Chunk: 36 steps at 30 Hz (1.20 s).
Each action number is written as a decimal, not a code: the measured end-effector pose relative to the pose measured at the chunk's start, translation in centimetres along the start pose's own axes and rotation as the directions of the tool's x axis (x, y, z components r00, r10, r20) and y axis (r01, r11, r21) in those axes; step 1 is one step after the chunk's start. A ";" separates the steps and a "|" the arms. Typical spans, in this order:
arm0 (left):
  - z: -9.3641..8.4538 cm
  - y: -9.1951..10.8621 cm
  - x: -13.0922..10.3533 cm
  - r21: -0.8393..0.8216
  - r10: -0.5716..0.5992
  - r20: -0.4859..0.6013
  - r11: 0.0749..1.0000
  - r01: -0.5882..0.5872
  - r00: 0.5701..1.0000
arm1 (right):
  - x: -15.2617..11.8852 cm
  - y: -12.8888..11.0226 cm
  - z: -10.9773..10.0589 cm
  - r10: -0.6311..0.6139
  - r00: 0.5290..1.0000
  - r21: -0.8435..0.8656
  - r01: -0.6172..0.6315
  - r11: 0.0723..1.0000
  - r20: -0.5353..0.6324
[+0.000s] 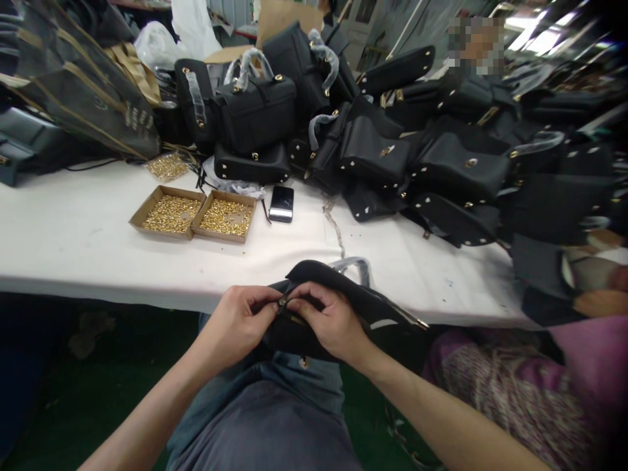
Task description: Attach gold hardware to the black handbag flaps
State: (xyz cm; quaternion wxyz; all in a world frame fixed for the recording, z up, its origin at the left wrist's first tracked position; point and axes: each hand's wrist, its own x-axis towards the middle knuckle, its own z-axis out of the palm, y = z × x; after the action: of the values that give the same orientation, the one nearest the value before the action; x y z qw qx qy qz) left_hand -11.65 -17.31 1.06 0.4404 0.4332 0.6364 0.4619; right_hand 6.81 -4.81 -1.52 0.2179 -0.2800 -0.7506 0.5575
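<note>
A black handbag (pixel 299 337) lies across my lap against the table's front edge, its plastic-wrapped handle (pixel 362 267) standing up behind. My left hand (pixel 244 322) pinches the bag's edge beside a small metal fitting (pixel 282 301), thumb and forefinger together. From the other side, my right hand (pixel 330 318) closes its thumb and forefinger on the bag near the same fitting. The fingertips of both hands almost meet there. What exactly lies between them is partly hidden. The bag's black flap (pixel 324 271) rises behind the right fingers.
Two cardboard trays (pixel 193 230) of small gold pieces stand on the white table (pixel 98 255), near a bag of gold pieces (pixel 167 166) and a phone (pixel 281 204). Black handbags (pixel 260 114) are heaped along the back. At right sits a person in purple (pixel 589 360).
</note>
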 end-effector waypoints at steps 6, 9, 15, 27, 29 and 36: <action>0.6 0.6 -0.9 0.122 0.065 -0.040 0.991 -0.059 0.997 | -0.5 -0.5 0.3 0.065 0.998 0.048 -0.064 0.997 -0.021; 1.0 0.8 -1.3 0.215 0.165 -0.072 0.966 -0.146 0.984 | -0.5 -0.7 0.3 0.083 0.996 0.047 -0.081 0.996 -0.031; 1.6 0.9 -2.0 0.259 0.215 -0.074 0.947 -0.189 0.974 | -0.4 -0.3 0.4 0.123 0.992 0.078 -0.121 0.990 -0.019; 3.2 -1.0 -1.9 0.105 0.002 -0.168 0.994 0.016 0.986 | -1.3 0.2 -0.4 0.015 1.000 -0.057 -0.015 0.998 0.002; 3.2 -1.2 -1.7 0.096 -0.020 -0.174 0.995 0.037 0.984 | -1.7 0.0 -0.6 -0.134 0.991 -0.178 0.135 0.975 0.017; 2.5 -1.8 -1.7 0.017 -0.140 -0.134 0.990 0.143 0.981 | -3.4 -0.1 -1.4 -0.339 0.935 -0.421 0.350 0.837 0.106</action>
State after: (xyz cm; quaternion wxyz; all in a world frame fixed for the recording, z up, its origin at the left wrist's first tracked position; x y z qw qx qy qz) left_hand -9.09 -18.73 -0.93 0.4232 0.3610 0.6995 0.4487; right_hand 10.20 -6.06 -1.08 0.2367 -0.1742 -0.8963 0.3320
